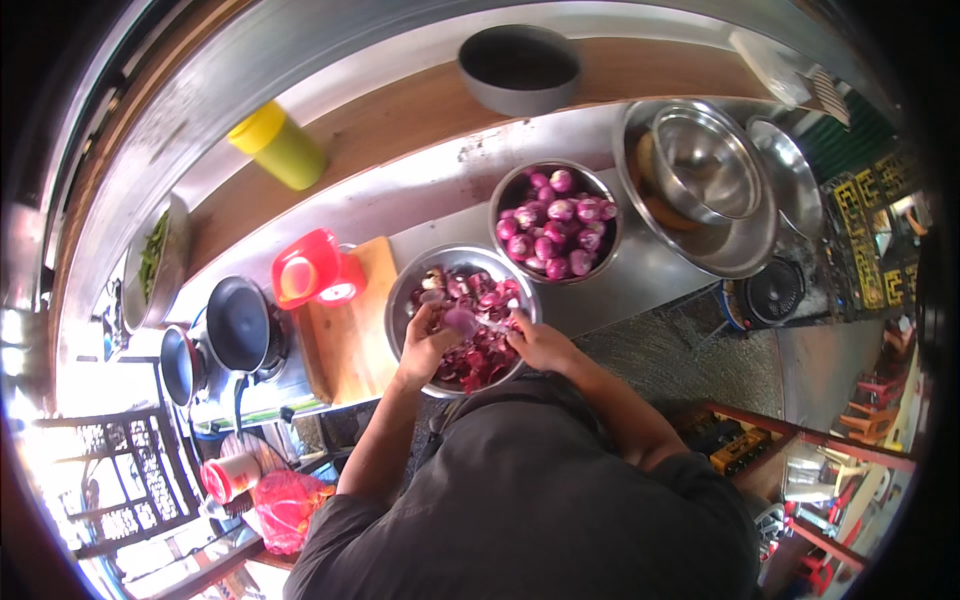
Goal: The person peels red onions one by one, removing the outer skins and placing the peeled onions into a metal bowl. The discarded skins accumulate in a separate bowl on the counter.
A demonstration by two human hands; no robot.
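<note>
A metal bowl stands in front of my body, full of red onion skins and pieces. Over it, my left hand grips a purple onion between thumb and fingers. My right hand reaches over the right side of the bowl, fingers curled round a narrow pale thing. Blur hides what that is; it may be a small knife. Just behind and to the right sits a second metal bowl, heaped with peeled red onions.
Left of the bowls lie a wooden board and a red kitchen scale, with frying pans beyond. Large steel basins stand at right. A shelf behind carries a grey bowl and a yellow-green container.
</note>
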